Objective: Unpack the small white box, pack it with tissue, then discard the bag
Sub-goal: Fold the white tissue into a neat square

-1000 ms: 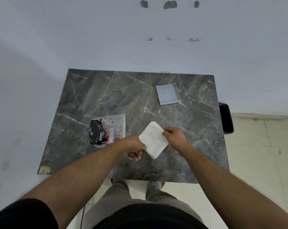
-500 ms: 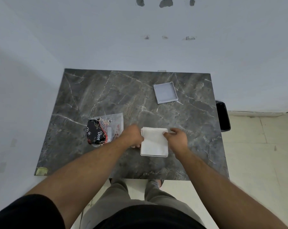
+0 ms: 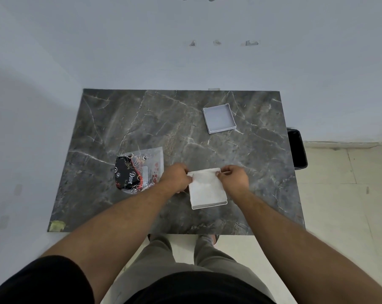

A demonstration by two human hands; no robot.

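Since a second ago you have brought the tissue (image 3: 206, 187) down from a tilted, lifted hold and squared it over the box (image 3: 209, 204), which sits at 6 o'clock on the table (image 3: 163, 119), near its front edge; only the box's near rim shows under the sheet. Going left to right: the bag (image 3: 141, 170) lies at 8 o'clock, just beside your left wrist, clear plastic with a dark printed pack inside it, parked out of the way, probably because discarding it comes last. Your left hand (image 3: 177, 177) pinches the tissue's far left corner between thumb and fingertips, and your right hand (image 3: 234, 177) pinches the far right corner the same way, so both grips are closed on the sheet. Holding the two far corners keeps the sheet taut and flat while it settles over the opening; it likely needs pressing down inside next. I cannot tell whether the tissue already sits inside the walls or merely drapes over them. The lid (image 3: 219, 118) rests open side up at 1 o'clock, well apart from the box, leaving you working room. A dark bin (image 3: 297, 148) stands on the floor beside the table's right edge, handy for the bag.
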